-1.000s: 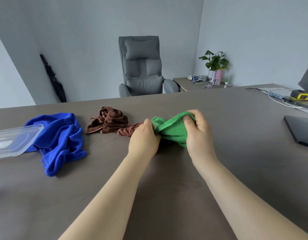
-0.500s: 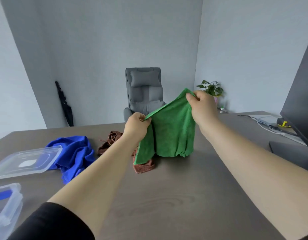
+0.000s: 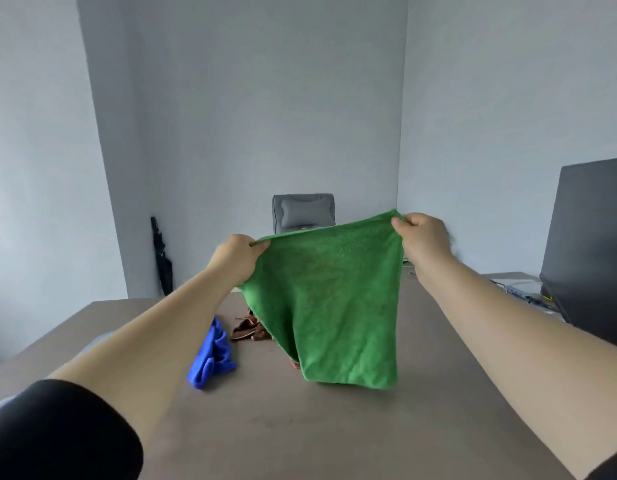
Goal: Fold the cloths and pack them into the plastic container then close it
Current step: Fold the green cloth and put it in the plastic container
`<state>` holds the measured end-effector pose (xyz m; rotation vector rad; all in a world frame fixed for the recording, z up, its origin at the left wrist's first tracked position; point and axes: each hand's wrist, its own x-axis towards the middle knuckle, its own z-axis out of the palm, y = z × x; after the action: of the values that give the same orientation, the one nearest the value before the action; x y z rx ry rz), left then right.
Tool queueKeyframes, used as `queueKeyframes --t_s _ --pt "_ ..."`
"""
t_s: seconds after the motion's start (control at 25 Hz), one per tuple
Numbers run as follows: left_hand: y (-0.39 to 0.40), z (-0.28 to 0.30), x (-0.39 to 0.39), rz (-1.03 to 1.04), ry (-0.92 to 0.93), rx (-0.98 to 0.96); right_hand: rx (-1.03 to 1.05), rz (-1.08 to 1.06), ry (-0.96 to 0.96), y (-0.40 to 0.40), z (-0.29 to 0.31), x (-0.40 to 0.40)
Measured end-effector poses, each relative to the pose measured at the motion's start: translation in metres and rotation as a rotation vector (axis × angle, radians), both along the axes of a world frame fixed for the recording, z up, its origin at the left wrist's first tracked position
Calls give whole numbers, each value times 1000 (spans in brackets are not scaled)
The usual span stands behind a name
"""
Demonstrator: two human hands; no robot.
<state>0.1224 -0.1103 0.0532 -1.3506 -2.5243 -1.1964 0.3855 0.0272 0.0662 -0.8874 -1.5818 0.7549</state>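
Head view. Green cloth held up in the air above the counter, stretched by its top edge between two hands. Left hand pinching the near-left corner, fingers curled tight on the hem; right hand gripping the opposite corner a little higher, fingers wrapped over the edge. Both sets of fingers holding cloth, none spread wide. Held this way, most likely, to shake the cloth flat and find its square shape ahead of a first fold: top edge taut between the fingers, body hanging straight below them, lower hem just clear of the counter or barely brushing it, hard to tell which.

Below and left of the left fingers, blue cloth lying crumpled on the counter, partly hidden by the left forearm. Just behind the hanging green cloth, brown cloth bunched up, a scrap of it showing under the green hem. Both unfolded, so most of the task judged not yet done. Plastic container not in view.

Beyond the fingers, grey chair against the wall; dark umbrella leaning far left; dark monitor off to the right of the right hand, with cables at its foot. Counter just below the green hem bare enough for laying it down; brown cloth close behind, liable to get caught under it.
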Motion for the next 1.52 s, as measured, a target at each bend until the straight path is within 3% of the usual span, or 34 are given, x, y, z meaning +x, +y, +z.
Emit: queueKeyframes --t_s 0.2,0.4,0.48,0.6,0.68,0.84,0.96,1.0,1.12,1.32,1.52 --pt "-87 63 18 -199 30 33 -18 35 41 -62 53 32" --pt "-163 102 11 -449 -126 -57 -409 141 110 -97 87 45" --pt "-174 103 4 -410 -85 -101 -440 207 65 -104 86 39" --pt "-174 89 -20 -154 127 -222 -432 252 -8 -97 69 15" --pt "-165 72 -41 -7 141 -261 -446 265 -19 -84 53 -8" --pt "-131 60 -69 101 -42 -75 -444 277 33 -58 41 -63" --pt "-107 74 -88 136 -7 90 -371 262 132 -42 56 -94" --pt "-103 78 -93 110 -73 166 -366 263 169 -38 59 -100" --pt "-103 73 -102 54 -124 291 -500 267 276 -29 56 -107" --pt "-135 11 -82 16 -53 159 -457 247 -4 -37 -34 -89" --pt "-205 -89 -43 -116 -75 -147 -426 306 -293 -88 -164 -30"
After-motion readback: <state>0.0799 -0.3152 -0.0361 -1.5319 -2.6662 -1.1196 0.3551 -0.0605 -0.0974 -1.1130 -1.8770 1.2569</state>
